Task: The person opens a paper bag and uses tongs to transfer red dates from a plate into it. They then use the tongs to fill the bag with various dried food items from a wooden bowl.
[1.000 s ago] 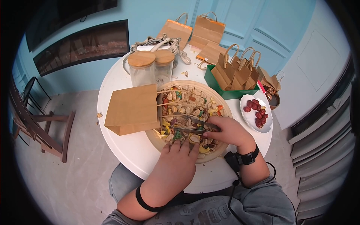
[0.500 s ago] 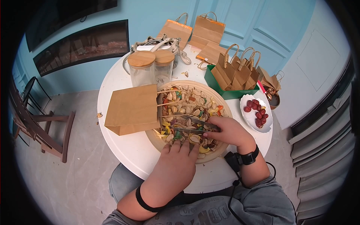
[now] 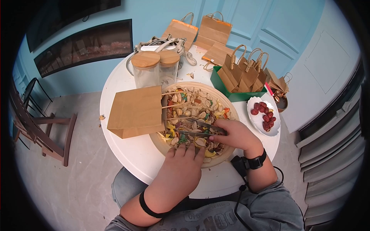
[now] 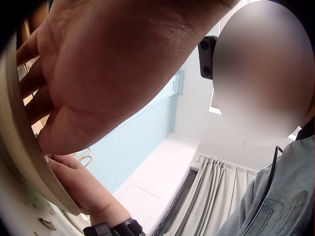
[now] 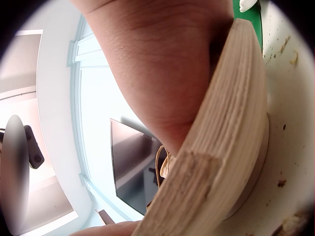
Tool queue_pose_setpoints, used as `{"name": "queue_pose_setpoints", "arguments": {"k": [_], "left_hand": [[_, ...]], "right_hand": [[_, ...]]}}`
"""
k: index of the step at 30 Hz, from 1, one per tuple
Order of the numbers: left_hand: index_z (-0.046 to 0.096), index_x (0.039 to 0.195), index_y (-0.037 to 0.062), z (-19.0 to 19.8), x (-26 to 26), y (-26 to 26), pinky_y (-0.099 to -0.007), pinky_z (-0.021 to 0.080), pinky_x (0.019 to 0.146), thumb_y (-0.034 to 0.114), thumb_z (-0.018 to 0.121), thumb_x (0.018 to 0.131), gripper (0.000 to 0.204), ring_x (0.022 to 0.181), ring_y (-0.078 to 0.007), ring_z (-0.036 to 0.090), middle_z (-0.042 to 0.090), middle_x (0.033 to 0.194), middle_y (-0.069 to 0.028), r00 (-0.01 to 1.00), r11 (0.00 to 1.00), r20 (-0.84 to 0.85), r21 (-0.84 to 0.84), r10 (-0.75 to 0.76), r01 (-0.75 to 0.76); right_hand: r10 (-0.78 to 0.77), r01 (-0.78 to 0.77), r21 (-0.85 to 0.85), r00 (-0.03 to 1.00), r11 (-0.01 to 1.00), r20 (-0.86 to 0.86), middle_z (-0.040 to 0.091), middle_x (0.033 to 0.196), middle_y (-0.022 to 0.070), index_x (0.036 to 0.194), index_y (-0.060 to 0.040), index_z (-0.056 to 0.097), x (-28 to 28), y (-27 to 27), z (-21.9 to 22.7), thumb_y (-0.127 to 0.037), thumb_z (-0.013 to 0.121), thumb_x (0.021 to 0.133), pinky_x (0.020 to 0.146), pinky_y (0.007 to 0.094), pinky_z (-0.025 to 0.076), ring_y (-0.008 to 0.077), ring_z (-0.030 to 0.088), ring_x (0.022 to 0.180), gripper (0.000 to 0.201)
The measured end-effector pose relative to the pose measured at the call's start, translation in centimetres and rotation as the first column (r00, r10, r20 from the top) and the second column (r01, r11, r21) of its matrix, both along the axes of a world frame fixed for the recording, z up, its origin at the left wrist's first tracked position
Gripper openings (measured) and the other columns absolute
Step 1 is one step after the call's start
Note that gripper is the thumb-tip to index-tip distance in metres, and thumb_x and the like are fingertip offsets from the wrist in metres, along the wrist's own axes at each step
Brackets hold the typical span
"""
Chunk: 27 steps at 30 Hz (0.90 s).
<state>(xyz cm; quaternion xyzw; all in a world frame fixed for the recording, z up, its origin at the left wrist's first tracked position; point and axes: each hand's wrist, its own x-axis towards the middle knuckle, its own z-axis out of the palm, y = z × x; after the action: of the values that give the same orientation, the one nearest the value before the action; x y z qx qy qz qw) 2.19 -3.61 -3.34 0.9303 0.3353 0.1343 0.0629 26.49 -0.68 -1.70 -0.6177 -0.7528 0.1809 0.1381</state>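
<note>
In the head view a round tan tray (image 3: 154, 143) holds dried, coloured pieces (image 3: 196, 103). Metal tongs (image 3: 194, 134) lie over the pieces, pinched at the near end by the right hand (image 3: 238, 134). Fingers of the left hand (image 3: 180, 169) are spread over the tray's near edge, their tips at the pieces. A brown paper bag (image 3: 135, 111) lies on its side at the tray's left, its handles across the pieces. Each wrist view shows a palm close up beside the tray's rim (image 4: 29, 152), (image 5: 216, 142); the right fingertips are hidden there.
Two glass jars with wooden lids (image 3: 145, 61) stand behind the bag. A green box (image 3: 239, 96) holds several paper bags, and a white dish (image 3: 274, 130) of red fruit sits at the right. More paper bags (image 3: 214, 32) and a handbag (image 3: 181, 45) are at the back.
</note>
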Motion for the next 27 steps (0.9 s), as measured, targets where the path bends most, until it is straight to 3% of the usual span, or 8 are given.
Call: {"name": "queue_pose_setpoints", "arguments": {"k": [27], "left_hand": [[0.056, 0.134, 0.0029, 0.14, -0.08, 0.01, -0.048, 0.041, 0.104, 0.017, 0.056, 0.089, 0.046, 0.121, -0.0365, 0.055, 0.06, 0.129, -0.02, 1.0, 1.0, 0.013, -0.015, -0.006, 0.006]], "right_hand": [[-0.018, 0.018, -0.019, 1.0, 1.0, -0.007, 0.062, 0.077, 0.0151, 0.091, -0.005, 0.059, -0.14, -0.01, 0.15, -0.041, 0.073, 0.084, 0.066, 0.041, 0.048, 0.0341, 0.062, 0.074, 0.04]]}}
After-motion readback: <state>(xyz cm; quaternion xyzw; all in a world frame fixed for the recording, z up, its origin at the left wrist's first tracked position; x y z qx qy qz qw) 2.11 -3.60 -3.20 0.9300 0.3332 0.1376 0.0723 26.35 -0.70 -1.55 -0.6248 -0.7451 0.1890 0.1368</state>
